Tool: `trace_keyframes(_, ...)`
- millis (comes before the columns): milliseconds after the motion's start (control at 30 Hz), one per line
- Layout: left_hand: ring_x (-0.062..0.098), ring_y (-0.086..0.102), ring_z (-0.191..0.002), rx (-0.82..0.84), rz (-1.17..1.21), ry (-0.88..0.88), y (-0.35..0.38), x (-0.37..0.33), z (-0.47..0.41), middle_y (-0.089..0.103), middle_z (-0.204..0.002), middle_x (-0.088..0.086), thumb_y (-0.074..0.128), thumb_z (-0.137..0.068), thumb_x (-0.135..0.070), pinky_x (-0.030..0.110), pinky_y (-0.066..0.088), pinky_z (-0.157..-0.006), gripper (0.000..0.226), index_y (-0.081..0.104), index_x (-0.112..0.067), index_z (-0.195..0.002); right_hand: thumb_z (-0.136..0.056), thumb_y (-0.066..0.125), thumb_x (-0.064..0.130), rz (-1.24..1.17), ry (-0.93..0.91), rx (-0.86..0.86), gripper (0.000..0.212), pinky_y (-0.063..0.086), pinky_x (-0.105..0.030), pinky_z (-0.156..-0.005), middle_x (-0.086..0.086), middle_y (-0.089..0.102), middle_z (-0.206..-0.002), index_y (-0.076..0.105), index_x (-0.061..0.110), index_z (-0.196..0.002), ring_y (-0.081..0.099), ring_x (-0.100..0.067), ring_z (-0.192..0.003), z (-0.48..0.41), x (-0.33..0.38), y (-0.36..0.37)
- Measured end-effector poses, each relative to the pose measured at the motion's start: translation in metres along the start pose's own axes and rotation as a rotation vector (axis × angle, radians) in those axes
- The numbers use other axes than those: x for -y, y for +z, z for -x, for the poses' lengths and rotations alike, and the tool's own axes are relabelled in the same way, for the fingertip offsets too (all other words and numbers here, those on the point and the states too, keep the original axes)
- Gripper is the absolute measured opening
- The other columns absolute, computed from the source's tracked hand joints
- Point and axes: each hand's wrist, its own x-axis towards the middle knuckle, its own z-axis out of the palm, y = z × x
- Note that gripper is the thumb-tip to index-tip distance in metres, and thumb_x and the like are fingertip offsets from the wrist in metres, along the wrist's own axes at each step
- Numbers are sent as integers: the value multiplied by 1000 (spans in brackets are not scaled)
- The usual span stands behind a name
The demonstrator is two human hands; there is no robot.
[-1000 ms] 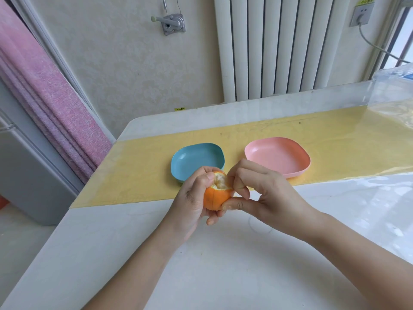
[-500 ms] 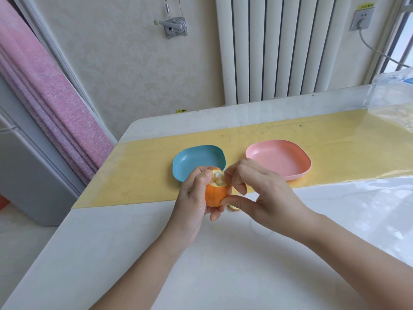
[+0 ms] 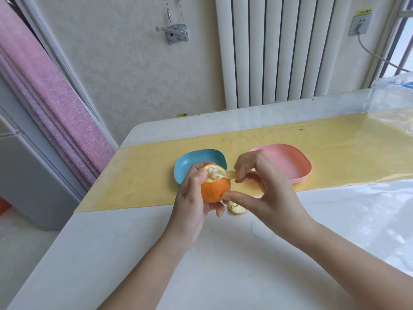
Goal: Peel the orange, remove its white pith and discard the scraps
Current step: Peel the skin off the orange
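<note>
Curtain [image 3: 44, 97], pink ribbed fabric, hangs far left. Yellow glossy mat [image 3: 134, 175] crosses the smooth white table [image 3: 223, 265]. Blue dish [image 3: 190, 159], rounded-square and plastic-looking, sits on the mat, partly behind the left hand [image 3: 192, 202]. Left hand grips the orange [image 3: 214, 189] from its left side, fingers curled under, thumb up by the torn rim. Orange is held above the table at the mat's near edge, in front of the blue dish. It is near-round with no clear long axis. Peeled opening points up and slightly away, showing pale pith and a jagged rim; lower part is smooth orange skin. Peel flap [image 3: 231, 174], thin and pale, sticks out right from the rim. Right hand [image 3: 268, 193] pinches the flap with its fingertips, thumb tip touching the orange's lower right side. Peel scrap [image 3: 237, 208], small and curled, lies on the white table just below the right thumb. Pink dish [image 3: 290, 164], same rounded-square shape, sits on the mat partly behind the right hand.
</note>
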Motion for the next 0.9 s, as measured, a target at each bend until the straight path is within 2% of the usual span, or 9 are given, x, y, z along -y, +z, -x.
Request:
trace_keyframes(67,18,57,-57,15,2,51,-2,2,-1,60,-84,13,55,-72,-37,25,42,-44,43,53,-7,-104,-67,84,30,-232,196,17,47,51,-33,-87,-3,59,-103,60,16,-104,59,-24,-100,0,1,1)
trace_keyframes(133,18,58,-60,57,-8,92,-3,5,-1,61,-84,9,55,-68,-39,27,46,-48,45,53,-10,-103,-64,86,32,-418,344,15,56,53,-37,-85,-8,61,-106,64,16,-114,64,-32,-96,0,2,3)
trace_keyframes(200,18,57,-59,99,-27,137,-4,7,-1,62,-79,2,54,-69,-38,26,47,-50,43,50,-11,-102,-67,81,19,-539,426,-7,48,54,-36,-74,-10,61,-97,68,9,-112,67,-39,-74,-2,7,3)
trace_keyframes(267,20,59,-63,90,-61,177,-5,9,0,62,-82,5,53,-71,-38,27,47,-53,42,48,-11,-103,-67,75,10,-562,477,-41,39,53,-30,-69,-5,65,-89,71,6,-106,66,-34,-63,-4,13,2)
trace_keyframes(400,29,58,-83,10,-198,270,-8,15,0,52,-107,23,55,-74,-42,32,50,-63,42,48,-20,-109,-70,71,18,-529,546,-82,27,53,-23,-79,-8,73,-93,76,14,-97,70,-21,-82,-4,19,0)
trace_keyframes(533,2,56,-87,-5,-376,379,-5,16,5,48,-107,0,55,-75,-43,18,48,-71,45,42,-24,-114,-79,70,17,-443,653,-112,23,55,-31,-88,-6,75,-91,74,10,-100,71,-19,-90,-4,21,-2)
trace_keyframes(667,11,58,-98,47,-463,341,-4,25,5,47,-117,-2,63,-72,-42,19,48,-75,53,41,-34,-120,-85,67,7,-203,716,-48,18,57,-35,-84,-1,75,-81,74,21,-94,73,-15,-80,-7,21,-11)
trace_keyframes(733,22,57,-103,77,-507,342,-5,29,4,46,-120,3,65,-73,-42,25,49,-78,52,42,-40,-119,-83,65,4,-147,732,-6,20,58,-32,-79,-3,75,-76,76,19,-90,73,-16,-75,-8,20,-15)
trace_keyframes(900,24,54,-103,88,-543,429,-2,32,7,44,-117,2,65,-75,-39,26,49,-79,51,40,-39,-119,-75,66,3,-24,662,-48,17,52,-20,-58,-2,71,-60,76,17,-75,69,-14,-61,-8,24,-17)
